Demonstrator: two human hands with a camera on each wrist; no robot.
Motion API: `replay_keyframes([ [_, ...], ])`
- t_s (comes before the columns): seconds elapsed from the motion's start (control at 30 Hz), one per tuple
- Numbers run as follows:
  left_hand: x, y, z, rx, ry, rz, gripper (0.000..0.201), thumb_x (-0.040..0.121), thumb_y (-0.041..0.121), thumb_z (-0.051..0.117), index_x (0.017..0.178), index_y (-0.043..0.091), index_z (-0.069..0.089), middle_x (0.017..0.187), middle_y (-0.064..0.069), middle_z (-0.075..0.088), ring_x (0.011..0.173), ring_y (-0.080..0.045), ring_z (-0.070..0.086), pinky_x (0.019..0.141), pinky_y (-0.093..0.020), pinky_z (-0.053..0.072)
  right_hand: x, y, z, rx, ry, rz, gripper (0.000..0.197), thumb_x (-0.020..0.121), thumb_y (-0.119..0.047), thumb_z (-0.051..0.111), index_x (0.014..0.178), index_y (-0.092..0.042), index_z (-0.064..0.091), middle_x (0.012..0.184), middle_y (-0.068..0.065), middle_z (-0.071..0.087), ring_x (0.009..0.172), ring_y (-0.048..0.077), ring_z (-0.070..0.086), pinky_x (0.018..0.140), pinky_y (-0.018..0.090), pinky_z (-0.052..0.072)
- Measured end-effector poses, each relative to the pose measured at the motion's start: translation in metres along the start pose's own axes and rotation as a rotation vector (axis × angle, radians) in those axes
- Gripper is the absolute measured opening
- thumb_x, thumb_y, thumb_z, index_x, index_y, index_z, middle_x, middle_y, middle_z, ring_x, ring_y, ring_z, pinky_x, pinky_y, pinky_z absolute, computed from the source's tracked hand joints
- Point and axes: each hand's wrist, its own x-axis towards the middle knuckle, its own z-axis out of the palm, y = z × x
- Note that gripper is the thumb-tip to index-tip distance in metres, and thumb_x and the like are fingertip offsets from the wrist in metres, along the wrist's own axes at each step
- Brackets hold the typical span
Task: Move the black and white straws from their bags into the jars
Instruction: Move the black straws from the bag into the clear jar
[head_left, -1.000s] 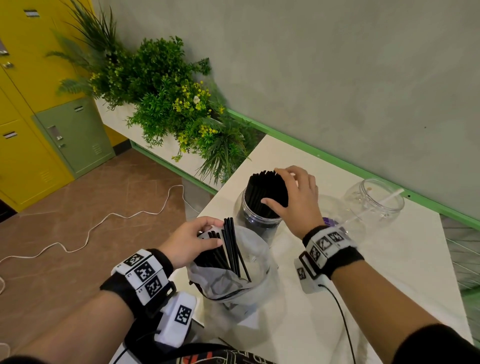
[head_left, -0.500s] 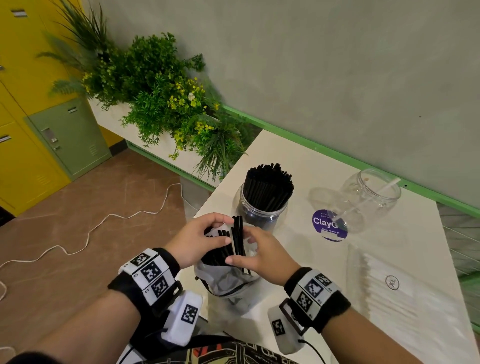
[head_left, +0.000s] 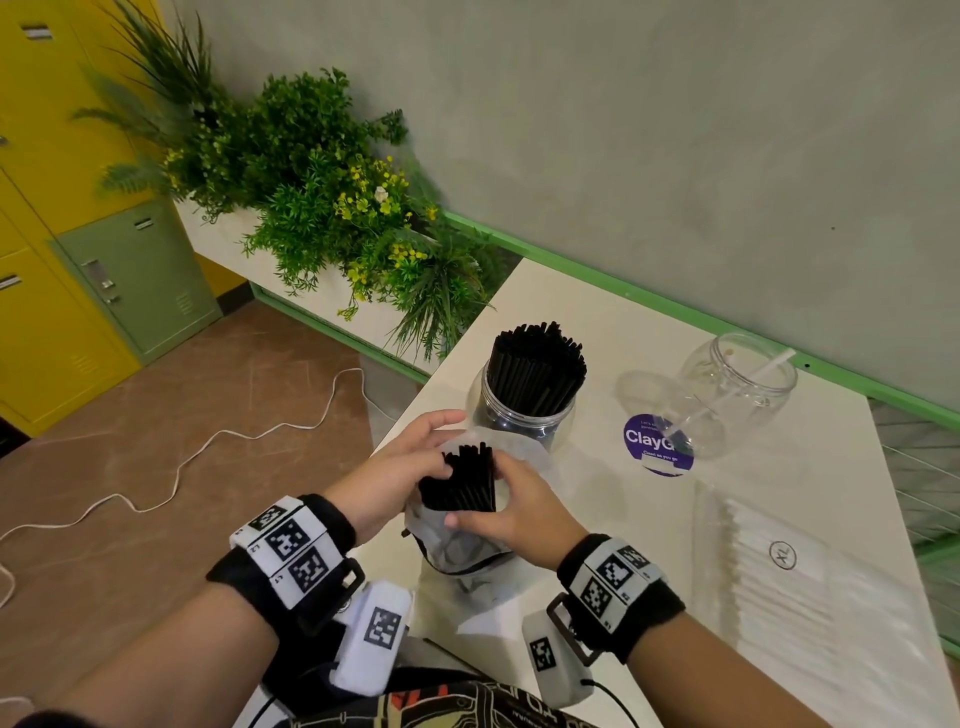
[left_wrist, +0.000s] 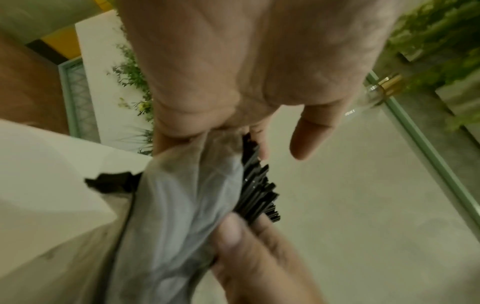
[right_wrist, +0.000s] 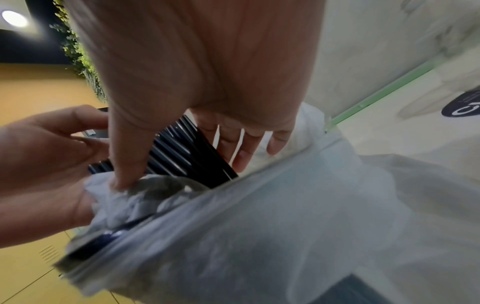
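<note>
A bundle of black straws (head_left: 467, 480) sticks up out of a clear plastic bag (head_left: 452, 551) at the table's near left edge. My left hand (head_left: 452, 441) grips the bag's top from the left, pinching the plastic (left_wrist: 197, 164) beside the straw ends (left_wrist: 259, 191). My right hand (head_left: 478, 493) closes round the black straws (right_wrist: 182, 152) from the right, thumb on the crumpled bag (right_wrist: 145, 191). Behind stands a clear jar (head_left: 519, 415) packed with black straws. A second jar (head_left: 737, 384) holds one white straw. A bag of white straws (head_left: 779, 582) lies flat at the right.
A purple round sticker (head_left: 657, 444) lies on the white table (head_left: 597, 519) by the second jar. Plants (head_left: 332, 208) fill a planter past the table's left corner. A green ledge (head_left: 649, 296) and grey wall run along the back. A white cable (head_left: 208, 447) trails on the floor.
My right hand left the jar of black straws and came back to the bag. It now grips the straws there. The left hand has gathered the bag tighter round them.
</note>
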Motion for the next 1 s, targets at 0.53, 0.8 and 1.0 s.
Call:
replay_keyframes([
  [0.53,-0.003,-0.012,-0.005,0.558,0.052,0.176,0.046,0.079,0.009,0.071,0.116,0.033,0.060,0.121,0.011,0.063,0.114,-0.003,0.056,0.105,-0.031,0.042,-0.008,-0.008,-0.005,0.240,0.050,0.004,0.033,0.068,-0.022,0.084,0.093,-0.013,0.066,0.085,0.005,0.069,0.080,0.015,0.063,0.078,0.036,0.052],
  [0.8,0.001,-0.015,-0.012,0.621,0.157,0.218,0.037,0.084,0.002,0.066,0.104,0.034,0.064,0.117,0.013,0.065,0.117,-0.001,0.053,0.104,-0.022,0.035,-0.006,-0.041,-0.047,0.333,0.215,-0.057,0.010,0.085,-0.016,0.072,0.087,-0.013,0.063,0.081,0.001,0.068,0.083,0.016,0.065,0.082,0.034,0.052],
  [1.0,0.004,-0.013,-0.014,0.636,0.179,0.189,0.037,0.085,0.004,0.066,0.101,0.037,0.063,0.118,0.013,0.064,0.116,-0.005,0.054,0.102,-0.024,0.037,0.008,-0.072,-0.071,0.478,0.479,-0.193,0.032,0.089,0.009,0.058,0.107,-0.016,0.048,0.088,0.011,0.066,0.085,0.032,0.069,0.085,0.046,0.056],
])
